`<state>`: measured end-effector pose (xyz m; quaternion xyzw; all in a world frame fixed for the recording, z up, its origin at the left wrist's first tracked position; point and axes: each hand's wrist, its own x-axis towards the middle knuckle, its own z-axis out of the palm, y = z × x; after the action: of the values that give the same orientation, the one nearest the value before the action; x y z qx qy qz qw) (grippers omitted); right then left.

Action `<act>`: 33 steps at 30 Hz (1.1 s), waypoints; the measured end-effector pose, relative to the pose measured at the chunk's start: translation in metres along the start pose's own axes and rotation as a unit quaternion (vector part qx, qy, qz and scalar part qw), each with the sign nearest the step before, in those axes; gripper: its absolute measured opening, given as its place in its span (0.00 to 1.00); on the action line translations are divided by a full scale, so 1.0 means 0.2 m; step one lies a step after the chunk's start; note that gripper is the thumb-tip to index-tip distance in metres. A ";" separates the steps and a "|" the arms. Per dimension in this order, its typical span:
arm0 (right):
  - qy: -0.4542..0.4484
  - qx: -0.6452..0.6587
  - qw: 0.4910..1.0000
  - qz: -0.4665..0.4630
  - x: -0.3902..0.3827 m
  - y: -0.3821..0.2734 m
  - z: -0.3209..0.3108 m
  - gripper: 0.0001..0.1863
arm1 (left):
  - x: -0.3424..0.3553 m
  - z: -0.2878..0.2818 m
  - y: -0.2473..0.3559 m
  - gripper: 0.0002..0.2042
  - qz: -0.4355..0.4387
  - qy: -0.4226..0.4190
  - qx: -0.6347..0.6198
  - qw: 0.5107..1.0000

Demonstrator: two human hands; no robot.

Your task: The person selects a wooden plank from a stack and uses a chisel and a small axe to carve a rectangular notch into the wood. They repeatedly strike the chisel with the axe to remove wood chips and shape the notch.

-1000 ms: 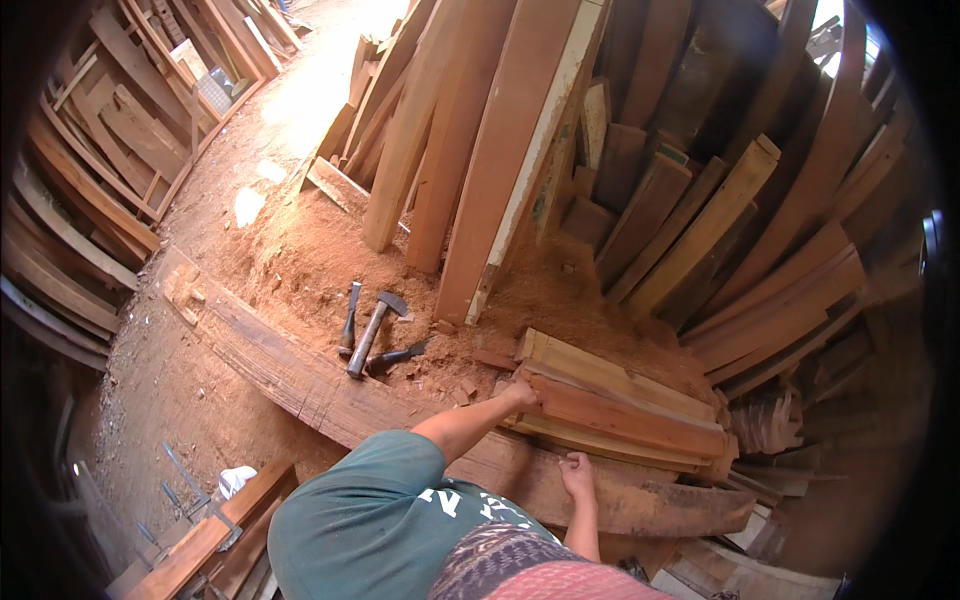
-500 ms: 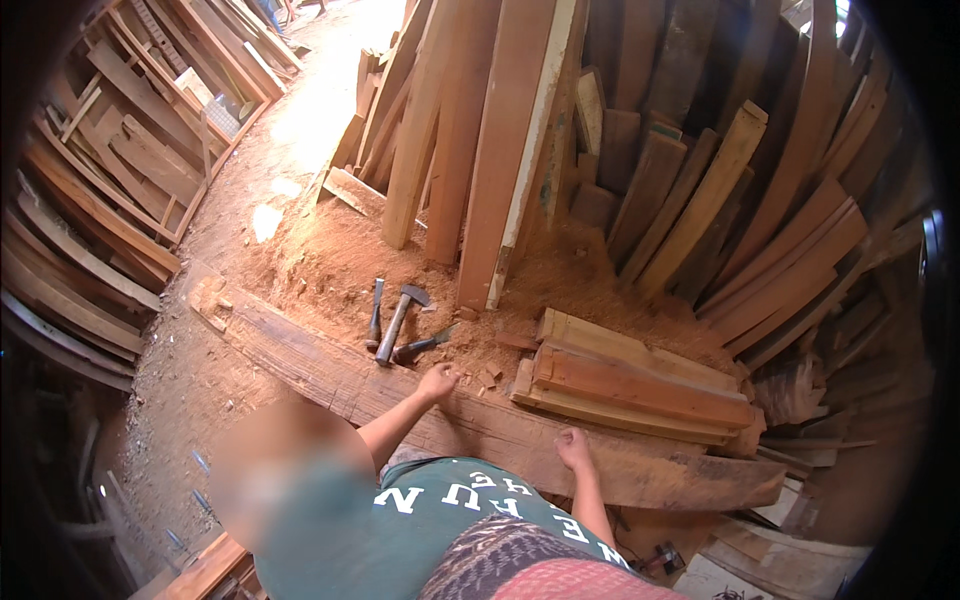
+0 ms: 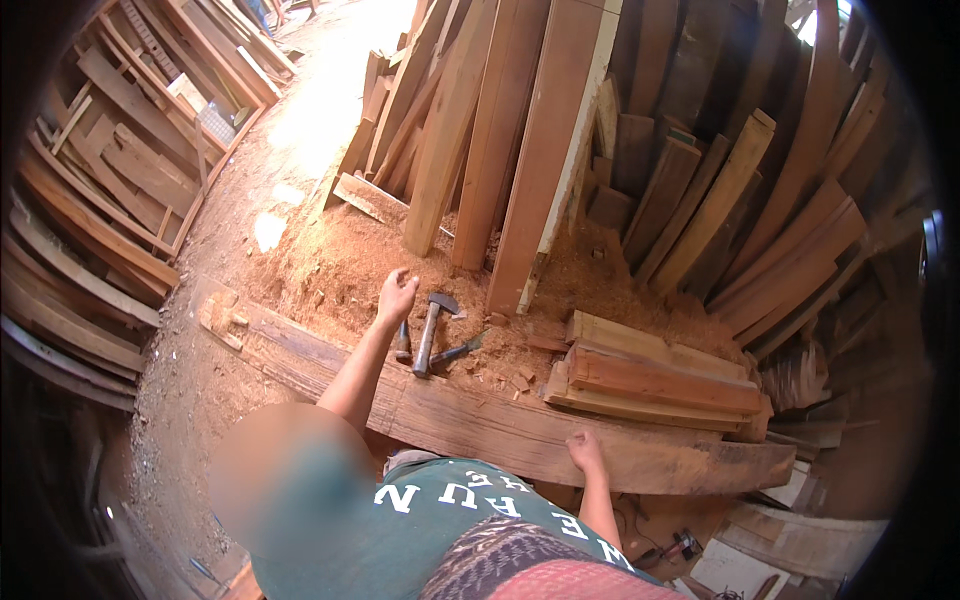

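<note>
My left hand (image 3: 398, 297) reaches past the beam, over the sawdust, with its fingers loosely bent and a little apart. It covers the upper part of a chisel (image 3: 403, 348); I see no firm grip on it. Just right of that hand lies a hammer (image 3: 430, 332), its head pointing away from me. Another tool with a dark handle (image 3: 452, 353) lies beside the hammer. My right hand (image 3: 587, 452) is curled closed at the thick wooden beam (image 3: 480, 425) in front of me, with nothing seen sticking out of it.
Short stacked timbers (image 3: 650, 380) lie along the beam's far side at right. Tall planks (image 3: 530, 160) lean upright beyond the sawdust (image 3: 320, 250). More boards (image 3: 130, 160) line the left side. A power tool with a cord (image 3: 680, 547) lies at lower right.
My left hand has left the beam and moved forward and left, to the chisel beside the hammer. My right hand stays at the beam. The view has shifted slightly.
</note>
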<state>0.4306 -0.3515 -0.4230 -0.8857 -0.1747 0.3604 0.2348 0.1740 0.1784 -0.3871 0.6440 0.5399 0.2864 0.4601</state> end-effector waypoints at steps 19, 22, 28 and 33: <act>-0.038 0.113 0.936 0.331 -0.49 0.16 0.50 0.10 | 1.33 0.44 1.16 0.44 0.160 -0.046 0.079 0.983; -0.011 0.149 0.919 0.366 -0.52 0.17 0.49 0.09 | 1.33 0.55 1.22 0.43 0.117 -0.044 0.078 0.989; -0.008 0.143 0.934 0.327 -0.42 0.13 0.42 0.07 | 1.46 0.66 1.12 0.40 0.119 -0.015 0.000 0.993; -0.003 0.125 0.941 0.314 -0.32 -0.01 0.37 0.10 | 1.47 0.59 1.08 0.33 0.151 -0.054 0.013 0.987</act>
<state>0.3339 -0.3587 -0.4329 -0.8581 0.1576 0.4375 0.2178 0.4439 0.4277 -0.2797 0.7383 0.4149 0.3106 0.4316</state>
